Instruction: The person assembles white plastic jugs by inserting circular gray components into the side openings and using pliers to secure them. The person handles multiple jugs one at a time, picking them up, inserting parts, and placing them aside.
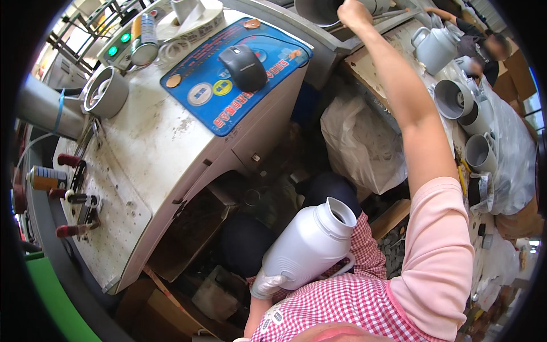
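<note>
— Gripping what, exactly?
— Our gloved left hand (268,285) clasps the white plastic open-necked jug (310,245), tilted above our lap. Our right hand (354,13) is fisted around a thin metal rod (393,13) up at the bench (364,68).
</note>
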The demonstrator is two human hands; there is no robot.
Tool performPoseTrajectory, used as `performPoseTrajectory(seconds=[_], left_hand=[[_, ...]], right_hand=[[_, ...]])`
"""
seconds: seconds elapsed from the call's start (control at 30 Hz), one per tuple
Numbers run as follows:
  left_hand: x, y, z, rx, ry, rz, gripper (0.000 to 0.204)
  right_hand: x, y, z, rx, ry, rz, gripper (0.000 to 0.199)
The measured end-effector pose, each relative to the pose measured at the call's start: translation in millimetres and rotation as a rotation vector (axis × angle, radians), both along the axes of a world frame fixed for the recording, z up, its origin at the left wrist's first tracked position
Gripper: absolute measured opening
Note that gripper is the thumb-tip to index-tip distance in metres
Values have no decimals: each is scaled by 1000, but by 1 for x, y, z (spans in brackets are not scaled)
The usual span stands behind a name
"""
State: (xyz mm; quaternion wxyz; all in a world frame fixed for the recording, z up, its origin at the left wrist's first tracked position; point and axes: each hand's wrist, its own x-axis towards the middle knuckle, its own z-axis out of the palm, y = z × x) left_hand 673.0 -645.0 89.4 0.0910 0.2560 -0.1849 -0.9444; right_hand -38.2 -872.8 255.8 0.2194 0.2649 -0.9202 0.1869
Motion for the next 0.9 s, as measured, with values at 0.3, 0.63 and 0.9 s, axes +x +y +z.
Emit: performPoseTrajectory(seconds=[0.3,0.63,0.9], left_hand=[[4,5,-11,-44,-87,21,89],[28,4,-29,-211,-132,162,91],[26,61,-1,-2047,-306,415,82]], right_hand=[[-3,-53,-7,237,-181,-254,68],[218,352,0,158,-1100,902,33],[303,630,-220,537,-823,210,21]])
